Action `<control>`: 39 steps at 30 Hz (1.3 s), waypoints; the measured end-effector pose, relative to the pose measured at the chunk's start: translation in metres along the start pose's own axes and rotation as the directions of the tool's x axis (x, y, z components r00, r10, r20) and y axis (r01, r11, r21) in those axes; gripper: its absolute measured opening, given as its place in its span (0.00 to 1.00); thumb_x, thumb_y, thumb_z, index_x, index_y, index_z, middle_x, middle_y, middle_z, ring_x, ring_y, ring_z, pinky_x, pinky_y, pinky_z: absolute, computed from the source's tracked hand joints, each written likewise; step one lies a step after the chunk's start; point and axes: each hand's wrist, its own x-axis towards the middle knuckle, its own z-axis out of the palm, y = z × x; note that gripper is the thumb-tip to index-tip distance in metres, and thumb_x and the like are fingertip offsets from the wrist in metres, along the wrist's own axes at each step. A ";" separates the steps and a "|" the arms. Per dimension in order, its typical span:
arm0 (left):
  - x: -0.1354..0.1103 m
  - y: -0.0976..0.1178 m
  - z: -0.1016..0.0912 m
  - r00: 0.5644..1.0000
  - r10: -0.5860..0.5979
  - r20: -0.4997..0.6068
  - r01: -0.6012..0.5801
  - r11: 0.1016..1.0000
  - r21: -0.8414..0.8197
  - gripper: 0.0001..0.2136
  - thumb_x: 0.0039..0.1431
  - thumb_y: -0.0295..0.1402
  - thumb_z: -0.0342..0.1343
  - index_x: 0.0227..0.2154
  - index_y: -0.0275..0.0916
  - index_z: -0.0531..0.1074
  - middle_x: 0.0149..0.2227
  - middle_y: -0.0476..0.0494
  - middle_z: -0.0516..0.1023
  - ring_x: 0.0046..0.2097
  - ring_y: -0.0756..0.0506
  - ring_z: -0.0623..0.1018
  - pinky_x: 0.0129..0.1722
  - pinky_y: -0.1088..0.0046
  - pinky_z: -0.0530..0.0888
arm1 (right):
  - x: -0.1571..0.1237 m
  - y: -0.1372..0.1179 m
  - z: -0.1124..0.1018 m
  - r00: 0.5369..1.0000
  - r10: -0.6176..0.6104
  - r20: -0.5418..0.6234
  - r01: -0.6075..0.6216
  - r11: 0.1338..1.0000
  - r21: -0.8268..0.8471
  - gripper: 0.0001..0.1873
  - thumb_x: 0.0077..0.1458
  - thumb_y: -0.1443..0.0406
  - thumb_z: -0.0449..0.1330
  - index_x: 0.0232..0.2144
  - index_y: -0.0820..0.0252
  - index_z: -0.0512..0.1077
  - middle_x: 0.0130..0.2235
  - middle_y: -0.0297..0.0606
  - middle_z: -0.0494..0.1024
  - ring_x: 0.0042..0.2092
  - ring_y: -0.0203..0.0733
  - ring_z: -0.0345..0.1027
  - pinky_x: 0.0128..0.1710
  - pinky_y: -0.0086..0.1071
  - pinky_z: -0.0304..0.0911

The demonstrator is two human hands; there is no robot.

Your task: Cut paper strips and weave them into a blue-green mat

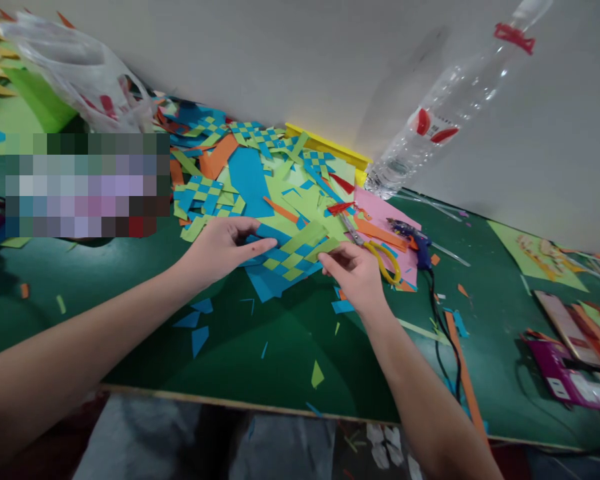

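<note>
Between my two hands is a woven paper piece, a checkerboard of blue and light green strips. My left hand grips its left side, thumb on top and the fingers partly hidden behind it. On the right, my right hand pinches the end of a green strip at the weave's edge. Beneath the weave, blue paper sticks out over the green table. Yellow-handled scissors lie just beyond my right hand. Behind both hands spreads a heap of woven pieces and loose paper strips.
A clear plastic bottle leans against the wall. To the right are a blue glue gun with a black cord, pink paper, a phone and a purple box. A plastic bag stands at the back left. Paper scraps dot the table.
</note>
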 end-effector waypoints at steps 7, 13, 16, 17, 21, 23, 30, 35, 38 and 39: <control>0.000 -0.002 0.002 0.984 0.135 0.113 -0.165 0.933 0.320 0.15 0.52 0.45 0.60 0.38 0.41 0.77 0.38 0.46 0.80 0.36 0.46 0.78 0.37 0.72 0.74 | -0.001 0.003 0.002 0.984 -0.156 -0.089 0.146 0.983 -0.110 0.07 0.51 0.62 0.64 0.31 0.59 0.73 0.29 0.34 0.75 0.29 0.35 0.69 0.31 0.30 0.67; -0.001 -0.008 0.005 0.966 0.218 0.137 -0.256 0.867 0.427 0.15 0.52 0.47 0.61 0.36 0.41 0.77 0.38 0.45 0.81 0.41 0.42 0.78 0.42 0.68 0.72 | -0.005 0.005 0.005 0.963 -0.270 -0.020 0.265 0.955 -0.130 0.05 0.53 0.63 0.64 0.33 0.57 0.73 0.33 0.34 0.76 0.31 0.35 0.71 0.34 0.30 0.69; -0.001 -0.006 0.005 0.957 0.228 0.180 -0.285 0.854 0.434 0.14 0.53 0.45 0.60 0.31 0.38 0.77 0.35 0.45 0.80 0.37 0.44 0.78 0.38 0.71 0.71 | -0.006 0.005 0.006 0.966 -0.259 -0.001 0.256 0.955 -0.151 0.06 0.53 0.63 0.64 0.34 0.56 0.73 0.32 0.33 0.77 0.32 0.36 0.72 0.36 0.31 0.70; -0.001 -0.006 0.005 0.957 0.223 0.186 -0.284 0.849 0.445 0.14 0.53 0.45 0.60 0.30 0.38 0.77 0.34 0.46 0.80 0.36 0.45 0.78 0.36 0.72 0.70 | -0.006 0.005 0.006 0.966 -0.260 -0.001 0.257 0.954 -0.154 0.06 0.53 0.62 0.64 0.34 0.56 0.73 0.32 0.33 0.77 0.33 0.37 0.73 0.36 0.31 0.71; -0.001 -0.002 0.005 0.954 0.225 0.198 -0.296 0.820 0.491 0.12 0.55 0.44 0.59 0.27 0.39 0.75 0.28 0.49 0.78 0.30 0.48 0.75 0.30 0.75 0.66 | -0.006 0.005 0.006 0.956 -0.295 0.003 0.291 0.942 -0.166 0.05 0.53 0.63 0.64 0.34 0.56 0.73 0.32 0.32 0.78 0.33 0.36 0.73 0.36 0.31 0.71; -0.001 -0.001 0.006 0.949 0.239 0.205 -0.311 0.809 0.499 0.13 0.55 0.43 0.58 0.26 0.39 0.75 0.27 0.50 0.78 0.29 0.49 0.74 0.28 0.76 0.64 | -0.006 0.005 0.006 0.954 -0.300 0.011 0.297 0.939 -0.173 0.05 0.53 0.63 0.63 0.34 0.56 0.73 0.32 0.33 0.78 0.32 0.36 0.73 0.35 0.31 0.71; -0.001 -0.002 0.007 0.958 0.226 0.178 -0.284 0.840 0.462 0.12 0.55 0.44 0.59 0.28 0.38 0.75 0.31 0.47 0.80 0.34 0.46 0.78 0.32 0.74 0.68 | -0.005 0.009 0.009 0.964 -0.262 0.041 0.265 0.952 -0.156 0.15 0.50 0.61 0.66 0.41 0.56 0.71 0.35 0.34 0.79 0.34 0.38 0.75 0.37 0.33 0.72; -0.001 -0.003 0.007 0.966 0.212 0.147 -0.257 0.842 0.474 0.12 0.54 0.43 0.60 0.29 0.38 0.76 0.33 0.46 0.81 0.35 0.44 0.79 0.34 0.73 0.70 | -0.006 0.009 0.008 0.952 -0.296 0.078 0.306 0.925 -0.224 0.17 0.52 0.61 0.65 0.44 0.54 0.70 0.38 0.35 0.80 0.38 0.41 0.76 0.41 0.35 0.72; -0.001 -0.005 0.008 0.971 0.209 0.114 -0.238 0.829 0.506 0.12 0.53 0.44 0.61 0.31 0.39 0.77 0.33 0.46 0.81 0.35 0.43 0.79 0.35 0.72 0.70 | -0.006 0.008 0.007 0.912 -0.393 0.117 0.408 0.838 -0.362 0.13 0.54 0.62 0.63 0.43 0.56 0.72 0.38 0.37 0.80 0.38 0.42 0.76 0.41 0.36 0.71; -0.001 -0.005 0.008 0.971 0.211 0.110 -0.238 0.827 0.509 0.13 0.53 0.44 0.61 0.32 0.39 0.78 0.33 0.46 0.81 0.35 0.43 0.79 0.35 0.71 0.70 | -0.006 0.009 0.006 0.893 -0.431 0.131 0.444 0.795 -0.414 0.11 0.55 0.63 0.63 0.41 0.57 0.72 0.37 0.38 0.80 0.38 0.42 0.75 0.41 0.36 0.71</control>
